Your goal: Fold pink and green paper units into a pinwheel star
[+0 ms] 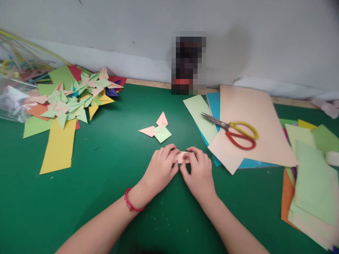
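Observation:
Between my two hands lies a small pale pink folded paper strip on the green table. My left hand, with a red cord bracelet at the wrist, has its fingers closed on the strip's left end. The fingers of my right hand are bent and pressed on its right end; they cover part of the paper. Just beyond my hands sits a folded paper piece with a green square body and two pink points.
Scissors with yellow and red handles rest on a large pink sheet. Folded paper stars are heaped at the left beside a clear plastic bag. Coloured sheets are stacked at the right. A pixelated dark object stands by the wall.

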Demonstrator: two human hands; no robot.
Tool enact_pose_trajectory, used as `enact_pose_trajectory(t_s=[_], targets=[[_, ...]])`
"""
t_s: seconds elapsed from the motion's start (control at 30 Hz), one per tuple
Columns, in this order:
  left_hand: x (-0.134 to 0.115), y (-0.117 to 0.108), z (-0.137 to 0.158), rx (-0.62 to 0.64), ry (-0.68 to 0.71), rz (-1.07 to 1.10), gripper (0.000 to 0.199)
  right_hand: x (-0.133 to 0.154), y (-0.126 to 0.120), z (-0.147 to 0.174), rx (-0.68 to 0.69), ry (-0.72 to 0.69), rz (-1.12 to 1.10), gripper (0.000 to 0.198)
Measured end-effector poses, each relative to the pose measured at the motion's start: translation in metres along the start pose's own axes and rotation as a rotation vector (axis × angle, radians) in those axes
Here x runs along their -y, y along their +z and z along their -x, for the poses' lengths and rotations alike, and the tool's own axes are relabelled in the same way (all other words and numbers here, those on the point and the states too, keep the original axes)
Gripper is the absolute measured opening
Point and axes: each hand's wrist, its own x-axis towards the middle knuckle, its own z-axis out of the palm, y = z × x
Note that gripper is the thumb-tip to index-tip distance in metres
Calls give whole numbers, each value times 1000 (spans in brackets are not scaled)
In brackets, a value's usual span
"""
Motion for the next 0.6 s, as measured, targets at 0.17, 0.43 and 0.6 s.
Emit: enact_pose_trajectory(t_s=[0.17,0.43,0.6], targets=[[1,-1,1,4,7,13,30,0,0,0,-5,8,-22,10],[-3,-3,1,7,-8,28,31,-1,2,0,-8,11,-23,10],[-2,-3,1,7,-12,42,32,-2,1,0,4,8,-25,11]])
